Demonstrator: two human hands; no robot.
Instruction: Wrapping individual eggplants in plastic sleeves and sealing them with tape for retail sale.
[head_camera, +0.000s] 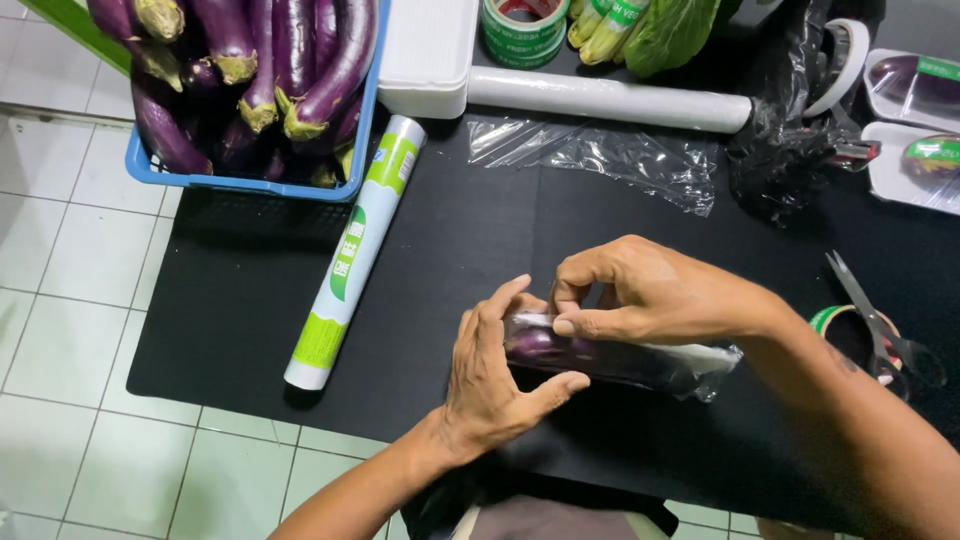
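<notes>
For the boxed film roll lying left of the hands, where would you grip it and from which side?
Grip the film roll around its middle, coming from above with fingers spanning its width. It lies flat on the black mat, long, narrow and unobstructed; its top end nears the blue basket, so the ends are worse.

eggplant (600, 362) middle: hidden under right hand (650, 295) | blue crate (250, 185): cut off at top edge

A produce-packing spot: a blue crate of eggplants (250, 80) at upper left, cling-film rolls (610, 98), foam trays (428, 55), tape (524, 28) and wrapped eggplants on trays (915, 120) at upper right.
</notes>
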